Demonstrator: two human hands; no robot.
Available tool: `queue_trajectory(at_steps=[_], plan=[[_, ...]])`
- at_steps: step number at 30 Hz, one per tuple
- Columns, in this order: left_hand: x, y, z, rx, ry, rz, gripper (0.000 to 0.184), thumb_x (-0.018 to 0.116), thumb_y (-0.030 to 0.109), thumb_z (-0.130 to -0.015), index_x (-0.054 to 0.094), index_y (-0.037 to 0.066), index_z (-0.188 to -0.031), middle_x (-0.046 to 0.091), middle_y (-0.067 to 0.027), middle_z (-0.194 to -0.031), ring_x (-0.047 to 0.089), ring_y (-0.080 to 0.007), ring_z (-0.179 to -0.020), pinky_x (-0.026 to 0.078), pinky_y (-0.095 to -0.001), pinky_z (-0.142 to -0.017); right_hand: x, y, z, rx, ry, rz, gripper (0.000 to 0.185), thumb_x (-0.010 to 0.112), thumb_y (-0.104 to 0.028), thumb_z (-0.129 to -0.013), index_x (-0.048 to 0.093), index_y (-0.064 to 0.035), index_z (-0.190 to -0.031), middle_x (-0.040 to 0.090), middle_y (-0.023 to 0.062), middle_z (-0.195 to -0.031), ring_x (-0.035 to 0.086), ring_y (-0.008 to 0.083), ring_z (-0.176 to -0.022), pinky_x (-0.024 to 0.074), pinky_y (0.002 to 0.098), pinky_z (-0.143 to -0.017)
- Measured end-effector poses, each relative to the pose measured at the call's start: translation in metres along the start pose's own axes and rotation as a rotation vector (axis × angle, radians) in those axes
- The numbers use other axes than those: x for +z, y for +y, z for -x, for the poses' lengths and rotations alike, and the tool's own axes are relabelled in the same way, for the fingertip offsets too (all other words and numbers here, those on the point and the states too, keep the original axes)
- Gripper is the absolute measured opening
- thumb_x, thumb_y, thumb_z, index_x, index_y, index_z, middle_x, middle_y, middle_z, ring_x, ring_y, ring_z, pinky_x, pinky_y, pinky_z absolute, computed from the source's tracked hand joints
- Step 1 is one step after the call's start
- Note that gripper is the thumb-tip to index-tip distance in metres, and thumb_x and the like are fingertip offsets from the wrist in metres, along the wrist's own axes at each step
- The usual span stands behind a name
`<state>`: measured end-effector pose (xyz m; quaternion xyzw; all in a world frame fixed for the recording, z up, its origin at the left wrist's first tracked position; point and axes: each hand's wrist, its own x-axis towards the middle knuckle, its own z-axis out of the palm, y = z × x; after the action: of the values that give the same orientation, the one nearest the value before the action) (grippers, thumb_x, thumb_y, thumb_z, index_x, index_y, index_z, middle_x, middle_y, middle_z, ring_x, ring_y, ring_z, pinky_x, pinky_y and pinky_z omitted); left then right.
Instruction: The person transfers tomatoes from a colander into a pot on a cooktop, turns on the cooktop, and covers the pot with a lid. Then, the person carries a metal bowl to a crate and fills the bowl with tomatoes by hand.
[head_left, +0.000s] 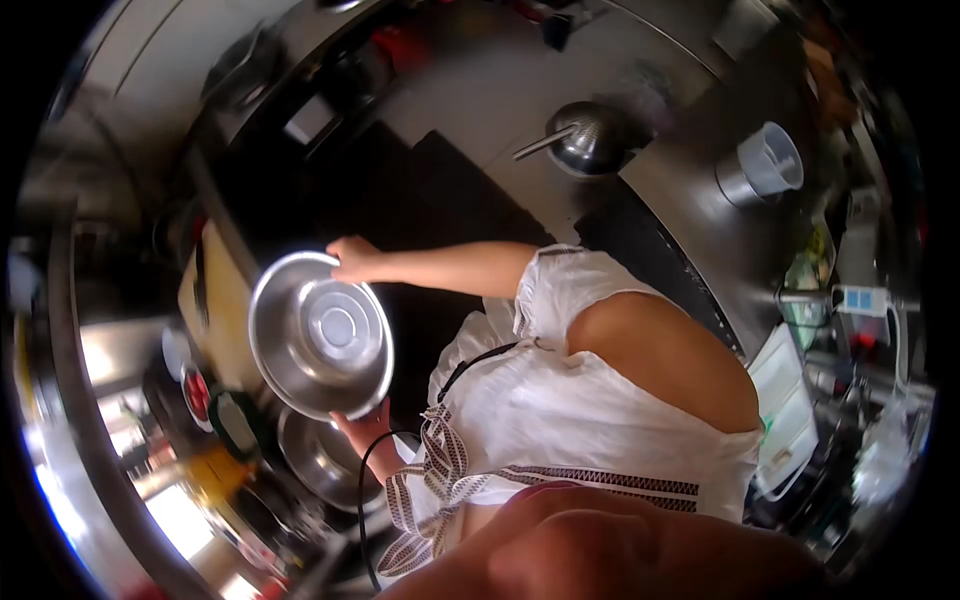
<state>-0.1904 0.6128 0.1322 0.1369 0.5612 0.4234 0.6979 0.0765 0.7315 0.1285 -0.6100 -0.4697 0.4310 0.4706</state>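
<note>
A wide stainless steel bowl [290, 335] is held up in front of me, its hollow inside turned toward the camera. My right hand [355, 261] is closed on the rim at the top of the picture. At the opposite rim, my left hand [366, 432] grips the bowl from below, with part of its fingers hidden. No contents show in the bowl, only a pale ring of glare at its base. Behind my left hand sits a second steel bowl [318, 462], partly covered by the first.
A pale cutting board [222, 300] with a dark knife [201, 280] on it lies beyond the held bowl. Near it is a dish of red food [196, 396]. Behind me, a steel counter [690, 190] bears a clear plastic container [770, 160]. A perforated metal strainer [590, 145] hangs near it.
</note>
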Motion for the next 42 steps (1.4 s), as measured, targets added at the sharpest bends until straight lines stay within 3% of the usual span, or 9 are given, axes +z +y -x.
queue_trajectory(at_steps=[7, 13, 19, 27, 32, 35, 38, 40, 42], plan=[[0.14, 0.036, -0.139, -0.112, -0.368, -0.128, 0.045, 0.058, 0.024, -0.08, 0.043, 0.003, -0.117, 0.049, -0.0114, -0.117, 0.049, -0.025, -0.106, 0.043, -0.043, -0.088, -0.121, 0.015, -0.083, -0.109, 0.262, 0.052, 0.016, 0.056, -0.01, -0.063, 0.056, 0.0022, -0.074, 0.059, 0.0187, -0.069, 0.059, 0.0273, -0.066, 0.0444, 0.0351, -0.06], [0.325, 0.059, -0.285, -0.363, -0.576, -0.506, 0.033, 0.051, 0.004, -0.074, 0.047, -0.004, -0.106, 0.055, -0.0157, -0.104, 0.055, -0.0293, -0.096, 0.05, -0.043, -0.078, -0.263, 0.063, -0.11, -0.007, 0.644, 0.07, 0.04, 0.056, -0.042, -0.08, 0.056, -0.0028, -0.09, 0.061, 0.0114, -0.082, 0.058, 0.0211, -0.064, 0.0464, 0.0327, -0.059], [0.511, 0.025, -0.326, -0.487, -0.832, -0.816, 0.033, 0.046, 0.005, -0.076, 0.045, -0.006, -0.106, 0.054, -0.018, -0.101, 0.057, -0.03, -0.091, 0.052, -0.0439, -0.071, -0.355, 0.153, -0.02, 0.394, 1.197, -0.664, 0.037, 0.052, -0.031, -0.085, 0.047, -0.0037, -0.11, 0.064, 0.0109, -0.085, 0.056, 0.0122, -0.047, 0.043, 0.0214, -0.04], [0.703, -0.06, -0.345, -0.553, -0.873, -0.904, 0.035, 0.044, 0.004, -0.075, 0.042, -0.006, -0.109, 0.052, -0.0185, -0.105, 0.055, -0.0315, -0.096, 0.052, -0.0462, -0.074, -0.463, 0.192, -0.059, 0.47, 1.377, -0.567, 0.029, 0.049, -0.018, -0.087, 0.047, -0.0011, -0.11, 0.064, 0.0128, -0.069, 0.057, 0.0143, -0.047, 0.0404, 0.0219, -0.038], [0.827, -0.109, -0.358, -0.65, -0.934, -0.939, 0.027, 0.045, 0.005, -0.075, 0.046, -0.003, -0.1, 0.054, -0.0173, -0.104, 0.057, -0.0307, -0.094, 0.052, -0.0425, -0.075, -0.6, 0.171, -0.131, 0.257, 1.306, -0.434, 0.035, 0.05, -0.024, -0.086, 0.046, -0.0035, -0.114, 0.064, 0.0115, -0.069, 0.057, 0.0144, -0.049, 0.043, 0.0257, -0.043], [0.903, -0.152, -0.358, -0.732, -0.958, -0.998, 0.027, 0.045, 0.007, -0.075, 0.047, -0.003, -0.1, 0.054, -0.0169, -0.106, 0.056, -0.0294, -0.094, 0.051, -0.0429, -0.078, -0.681, 0.186, -0.139, 0.289, 1.257, 0.083, 0.032, 0.051, -0.022, -0.085, 0.048, -0.0045, -0.111, 0.064, 0.0098, -0.071, 0.057, 0.0137, -0.049, 0.0451, 0.0278, -0.045], [0.986, -0.207, -0.351, -0.73, -0.991, -1.121, 0.032, 0.048, 0.009, -0.074, 0.046, -0.001, -0.105, 0.054, -0.0149, -0.106, 0.054, -0.029, -0.098, 0.048, -0.0446, -0.082, -0.752, 0.248, -0.112, 0.558, 1.378, -0.116, 0.024, 0.052, -0.019, -0.082, 0.052, -0.0062, -0.103, 0.062, 0.0074, -0.067, 0.059, 0.0179, -0.054, 0.0482, 0.0288, -0.053], [1.042, -0.251, -0.351, -0.745, -1.033, -1.114, 0.034, 0.047, 0.008, -0.074, 0.045, -0.001, -0.107, 0.053, -0.0154, -0.108, 0.054, -0.0297, -0.098, 0.047, -0.0452, -0.083, -0.789, 0.397, -0.042, 0.743, 0.455, 1.137, 0.016, 0.055, -0.021, -0.068, 0.053, -0.0125, -0.055, 0.058, 0.0052, -0.07, 0.055, 0.0222, -0.058, 0.0429, 0.0356, -0.046], [1.11, -0.302, -0.345, -0.801, -1.069, -1.132, 0.036, 0.047, 0.007, -0.074, 0.044, 0.0, -0.109, 0.052, -0.0156, -0.11, 0.054, -0.0312, -0.099, 0.046, -0.0467, -0.083, -0.749, 0.418, 0.003, 0.967, 0.576, 0.853, 0.016, 0.055, -0.021, -0.068, 0.053, -0.0117, -0.055, 0.058, 0.0057, -0.069, 0.055, 0.0225, -0.057, 0.0432, 0.0358, -0.046]])
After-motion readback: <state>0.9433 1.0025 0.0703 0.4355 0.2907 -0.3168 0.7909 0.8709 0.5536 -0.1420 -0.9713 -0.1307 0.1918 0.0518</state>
